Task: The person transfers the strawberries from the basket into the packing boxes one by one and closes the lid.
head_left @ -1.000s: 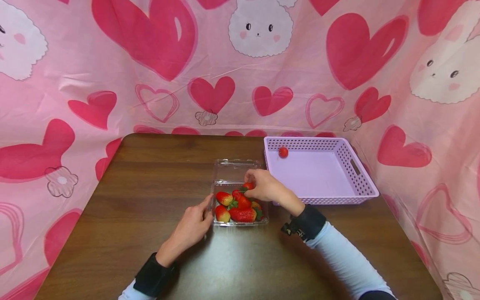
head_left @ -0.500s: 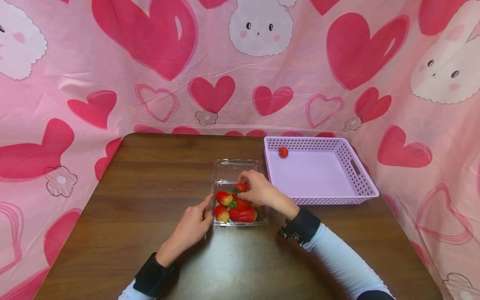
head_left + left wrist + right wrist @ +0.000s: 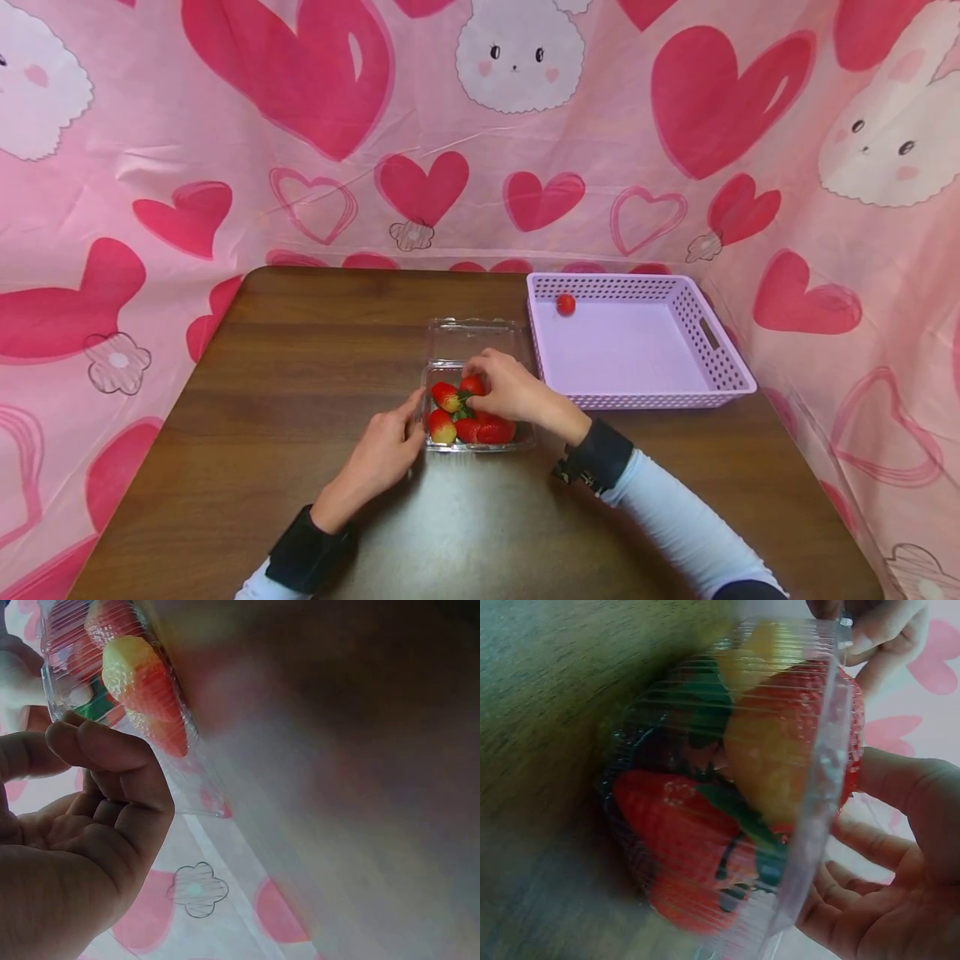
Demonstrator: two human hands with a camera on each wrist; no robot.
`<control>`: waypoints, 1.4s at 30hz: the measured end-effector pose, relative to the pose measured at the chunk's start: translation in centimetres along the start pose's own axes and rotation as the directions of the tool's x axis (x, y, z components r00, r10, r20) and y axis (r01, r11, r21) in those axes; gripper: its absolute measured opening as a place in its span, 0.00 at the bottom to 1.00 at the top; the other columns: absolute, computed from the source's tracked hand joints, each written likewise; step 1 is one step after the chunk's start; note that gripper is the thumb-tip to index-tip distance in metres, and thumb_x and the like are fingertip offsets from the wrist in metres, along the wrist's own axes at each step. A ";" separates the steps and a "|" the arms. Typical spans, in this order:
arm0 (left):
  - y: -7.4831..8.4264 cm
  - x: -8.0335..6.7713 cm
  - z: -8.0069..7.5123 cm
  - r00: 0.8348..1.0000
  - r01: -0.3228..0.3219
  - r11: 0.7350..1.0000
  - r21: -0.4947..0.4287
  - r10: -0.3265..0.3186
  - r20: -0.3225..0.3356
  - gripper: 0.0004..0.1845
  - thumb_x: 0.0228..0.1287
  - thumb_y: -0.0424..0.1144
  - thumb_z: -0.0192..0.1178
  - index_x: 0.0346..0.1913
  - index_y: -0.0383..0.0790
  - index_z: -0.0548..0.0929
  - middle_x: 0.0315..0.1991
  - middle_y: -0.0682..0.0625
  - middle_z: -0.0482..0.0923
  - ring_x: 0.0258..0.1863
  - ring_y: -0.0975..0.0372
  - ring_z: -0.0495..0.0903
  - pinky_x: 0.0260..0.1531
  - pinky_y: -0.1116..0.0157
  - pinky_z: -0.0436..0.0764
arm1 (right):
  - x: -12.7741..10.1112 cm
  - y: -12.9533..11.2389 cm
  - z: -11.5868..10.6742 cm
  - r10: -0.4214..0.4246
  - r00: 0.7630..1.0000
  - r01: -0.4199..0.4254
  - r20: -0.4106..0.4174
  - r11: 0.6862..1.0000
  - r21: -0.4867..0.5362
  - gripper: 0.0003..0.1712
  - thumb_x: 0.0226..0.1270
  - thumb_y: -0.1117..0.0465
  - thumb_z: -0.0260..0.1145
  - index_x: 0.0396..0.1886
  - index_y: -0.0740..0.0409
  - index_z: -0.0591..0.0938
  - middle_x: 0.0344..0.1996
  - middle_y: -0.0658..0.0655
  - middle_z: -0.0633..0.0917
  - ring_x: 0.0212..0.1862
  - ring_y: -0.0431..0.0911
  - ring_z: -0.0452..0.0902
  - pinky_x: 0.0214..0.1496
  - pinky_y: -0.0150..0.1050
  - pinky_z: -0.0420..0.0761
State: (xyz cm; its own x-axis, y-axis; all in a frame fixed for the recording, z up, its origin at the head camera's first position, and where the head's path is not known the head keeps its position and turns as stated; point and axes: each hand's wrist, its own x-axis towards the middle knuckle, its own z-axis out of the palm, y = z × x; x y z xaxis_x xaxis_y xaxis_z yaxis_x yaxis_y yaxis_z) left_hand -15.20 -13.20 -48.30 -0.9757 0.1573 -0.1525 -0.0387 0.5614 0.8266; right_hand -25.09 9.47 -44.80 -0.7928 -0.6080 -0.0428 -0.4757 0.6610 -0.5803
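A clear plastic clamshell container (image 3: 480,447) full of red strawberries with green leaves stands with its lid (image 3: 474,337) folded back. At its left side my left hand (image 3: 382,450) pinches the rim with bent fingers; in the left wrist view that hand (image 3: 105,810) lies close beside the wall. Reaching in from the right, my right hand (image 3: 512,390) holds a strawberry (image 3: 472,385) between thumb and fingers, low among the others. Through the ribbed wall in the right wrist view, a red-and-yellow strawberry (image 3: 780,750) shows near the right thumb.
A lilac perforated basket (image 3: 637,401) stands at the back right with one small red fruit (image 3: 566,305) in its far left corner. Its left wall is close to the open lid. A pink heart-patterned cloth (image 3: 480,125) hangs behind the brown wooden table (image 3: 322,350).
My right hand has shifted left and slightly nearer to me inside the container, bringing the strawberry along and lowering it. The left hand has stayed at the container's left side.
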 end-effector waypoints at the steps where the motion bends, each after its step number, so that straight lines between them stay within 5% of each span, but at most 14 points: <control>1: 0.0 0.0 0.0 1.000 0.001 1.000 -0.001 -0.001 0.000 0.35 0.75 0.32 0.61 0.81 0.36 0.64 0.20 0.48 0.72 0.15 0.57 0.73 0.20 0.67 0.75 | 0.0 0.0 0.0 -0.006 1.000 0.006 0.007 1.000 -0.001 0.19 0.62 0.61 0.80 0.52 0.56 0.87 0.46 0.53 0.82 0.45 0.46 0.78 0.45 0.39 0.84; 10: 0.1 -0.1 0.0 1.000 -0.010 1.000 -0.003 0.010 0.001 0.35 0.75 0.32 0.61 0.81 0.35 0.63 0.19 0.48 0.71 0.15 0.57 0.72 0.20 0.66 0.75 | -0.1 0.2 -0.1 -0.075 0.996 0.074 0.057 0.997 0.012 0.22 0.65 0.60 0.78 0.57 0.58 0.86 0.48 0.53 0.86 0.45 0.44 0.79 0.49 0.37 0.84; 22: -0.1 -0.1 0.0 1.000 -0.015 1.000 0.002 0.015 -0.001 0.35 0.75 0.32 0.61 0.81 0.35 0.64 0.19 0.49 0.70 0.15 0.58 0.71 0.19 0.66 0.74 | -0.4 0.7 -0.8 -0.113 0.989 0.108 0.100 0.993 0.050 0.24 0.67 0.64 0.76 0.62 0.59 0.84 0.49 0.53 0.86 0.40 0.44 0.79 0.42 0.36 0.84; 29: -0.2 0.0 0.0 1.000 -0.014 1.000 0.000 0.014 -0.003 0.35 0.75 0.32 0.61 0.81 0.35 0.63 0.19 0.49 0.70 0.14 0.58 0.72 0.19 0.67 0.74 | -0.8 1.0 -1.9 -0.158 0.985 0.153 0.068 0.986 0.064 0.23 0.68 0.68 0.72 0.63 0.61 0.83 0.50 0.58 0.86 0.32 0.44 0.79 0.34 0.37 0.83; 36: -0.1 0.0 0.1 1.000 -0.019 1.000 0.001 0.019 -0.014 0.35 0.75 0.32 0.61 0.81 0.35 0.64 0.18 0.49 0.71 0.14 0.58 0.72 0.19 0.67 0.74 | -0.7 1.5 -4.0 -0.156 0.988 0.157 -0.014 0.985 0.077 0.20 0.68 0.70 0.71 0.59 0.62 0.85 0.52 0.61 0.87 0.38 0.45 0.81 0.42 0.38 0.84; 42: -0.1 0.0 0.0 1.000 -0.016 1.000 0.003 0.016 -0.019 0.35 0.74 0.31 0.61 0.81 0.35 0.65 0.18 0.49 0.71 0.13 0.58 0.71 0.18 0.67 0.74 | -0.8 2.0 -5.2 -0.124 0.991 0.129 -0.052 0.986 0.105 0.16 0.69 0.69 0.70 0.56 0.62 0.85 0.50 0.63 0.87 0.38 0.46 0.83 0.37 0.40 0.84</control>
State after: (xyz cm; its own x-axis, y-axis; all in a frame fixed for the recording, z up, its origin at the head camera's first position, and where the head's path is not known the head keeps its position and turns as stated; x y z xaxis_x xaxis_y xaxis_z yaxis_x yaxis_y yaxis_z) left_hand -15.18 -13.25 -48.37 -0.9802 0.1507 -0.1288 -0.0224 0.5614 0.8273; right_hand -27.35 13.55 -41.70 -0.7466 -0.6614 0.0720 -0.5310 0.5272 -0.6634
